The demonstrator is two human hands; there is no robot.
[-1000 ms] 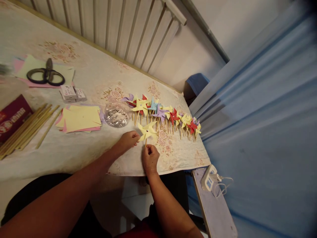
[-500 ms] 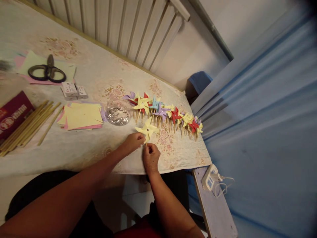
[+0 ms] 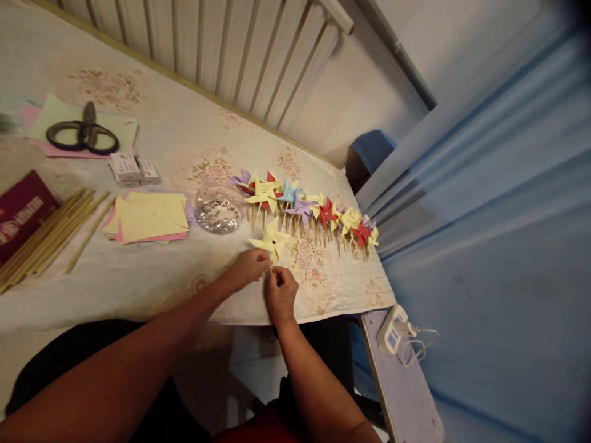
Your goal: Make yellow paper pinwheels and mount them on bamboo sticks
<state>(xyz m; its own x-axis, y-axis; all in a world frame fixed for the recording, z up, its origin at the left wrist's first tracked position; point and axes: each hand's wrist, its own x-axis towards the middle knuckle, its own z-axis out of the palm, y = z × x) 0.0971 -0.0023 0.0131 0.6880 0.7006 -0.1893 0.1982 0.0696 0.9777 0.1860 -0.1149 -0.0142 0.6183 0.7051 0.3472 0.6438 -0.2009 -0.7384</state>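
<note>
A pale yellow paper pinwheel (image 3: 273, 239) with a dark pin at its centre is held up over the near side of the table. My right hand (image 3: 281, 290) is closed in a pinch on its stick, most of which the fingers hide. Against the lower blade and the top of the stick, my left hand (image 3: 252, 266) is closed with its fingertips on the pinwheel. Beyond my hands, a row of finished pinwheels (image 3: 302, 209) in yellow, red, purple and blue lies on the flowered tablecloth (image 3: 240, 271).
Left of the row sits a clear round tub (image 3: 219, 210) of small metal pieces. Farther left are stacked paper squares (image 3: 150, 215), small white boxes (image 3: 127, 167), black scissors (image 3: 83, 132) and wooden sticks (image 3: 55, 243). A power strip (image 3: 394, 329) rests at the right.
Both hands stay at the pinwheel with nearly the same grip. My left fingertips have dropped slightly toward the stick. The view has shifted a little.
</note>
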